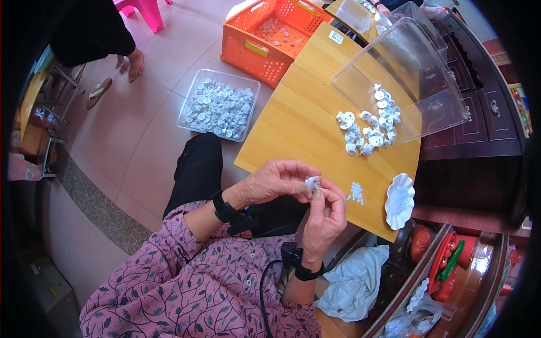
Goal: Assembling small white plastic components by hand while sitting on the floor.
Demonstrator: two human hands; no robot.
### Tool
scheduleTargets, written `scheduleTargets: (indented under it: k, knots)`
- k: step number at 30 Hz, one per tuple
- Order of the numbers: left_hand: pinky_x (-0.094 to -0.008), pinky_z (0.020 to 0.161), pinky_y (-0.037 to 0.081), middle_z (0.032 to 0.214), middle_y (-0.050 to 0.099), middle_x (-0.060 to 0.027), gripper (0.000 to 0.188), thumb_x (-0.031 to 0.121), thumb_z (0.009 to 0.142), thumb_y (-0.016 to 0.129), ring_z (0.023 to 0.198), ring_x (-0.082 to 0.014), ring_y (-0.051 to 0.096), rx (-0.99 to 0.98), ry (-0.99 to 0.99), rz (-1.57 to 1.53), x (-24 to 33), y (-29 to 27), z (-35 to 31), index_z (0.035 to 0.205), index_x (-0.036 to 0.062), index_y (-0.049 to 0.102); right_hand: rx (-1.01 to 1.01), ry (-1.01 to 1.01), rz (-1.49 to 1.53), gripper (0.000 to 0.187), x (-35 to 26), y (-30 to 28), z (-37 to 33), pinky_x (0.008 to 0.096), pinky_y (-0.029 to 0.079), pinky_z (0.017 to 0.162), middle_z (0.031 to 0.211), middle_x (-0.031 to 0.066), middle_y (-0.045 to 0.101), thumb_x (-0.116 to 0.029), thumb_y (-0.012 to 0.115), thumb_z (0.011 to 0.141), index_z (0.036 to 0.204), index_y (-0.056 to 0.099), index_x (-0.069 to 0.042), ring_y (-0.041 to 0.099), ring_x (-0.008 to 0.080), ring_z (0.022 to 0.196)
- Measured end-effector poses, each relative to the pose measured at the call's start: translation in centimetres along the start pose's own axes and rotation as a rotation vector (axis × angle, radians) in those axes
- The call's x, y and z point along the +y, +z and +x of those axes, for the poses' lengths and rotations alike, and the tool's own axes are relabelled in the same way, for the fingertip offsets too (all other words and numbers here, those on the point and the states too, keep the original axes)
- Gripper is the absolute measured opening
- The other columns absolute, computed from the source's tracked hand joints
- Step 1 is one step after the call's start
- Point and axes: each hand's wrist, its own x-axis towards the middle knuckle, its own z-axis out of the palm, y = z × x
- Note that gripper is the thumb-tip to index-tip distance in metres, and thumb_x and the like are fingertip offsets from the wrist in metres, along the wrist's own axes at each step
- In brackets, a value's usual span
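Observation:
My left hand (280, 181) and my right hand (326, 217) meet over the near edge of the wooden table. Between their fingertips is a small white plastic part (312, 183), pinched from both sides. Its shape is partly covered by my fingers. Right of my hands lies a little heap of tiny white pegs (356, 193) on the tabletop. A pile of white disc-topped plastic parts (369, 132) sits farther back, partly in front of a clear plastic bin (406, 84) that lies tipped on its side. A white scalloped dish (400, 201) rests by the table's right edge.
On the floor left of the wooden table (293, 124) stands a clear tub (218, 105) full of white discs. Behind it is an orange crate (256, 50). A dark cabinet (473, 112) borders the right. Another person's foot (136, 65) and a sandal (99, 93) show at the upper left.

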Motion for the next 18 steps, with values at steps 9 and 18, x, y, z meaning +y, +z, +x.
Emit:
scheduleTargets:
  k: [9, 18]
  knots:
    - [-0.0305, 0.086, 0.06, 0.114, 0.067, -0.0145, 0.039, 0.009, 0.095, 0.067, 0.094, -0.0186, 0.071, 0.007, -0.046, -0.1, 0.21, -0.09, -0.22, 0.131, -0.0034, 0.057, 0.02, -0.014, -0.083, 0.004, -0.09, -0.23, -0.22, 0.0341, 0.055, 0.082, 0.11, 0.0169, 0.065, -0.001, 0.063, 0.093, 0.092, 0.062, 0.003, 0.066, 0.0225, 0.096]
    - [-0.0333, 0.088, 0.06, 0.118, 0.066, -0.0144, 0.04, 0.009, 0.096, 0.066, 0.102, -0.0208, 0.069, -0.021, -0.038, -0.13, 0.01, -0.34, -0.35, 0.132, -0.0043, 0.056, 0.008, -0.129, -0.233, 0.007, -0.51, -0.31, -0.09, 0.0371, 0.054, 0.079, 0.107, 0.0181, 0.066, -0.005, 0.068, 0.09, 0.09, 0.063, 0.0, 0.067, 0.0271, 0.095]
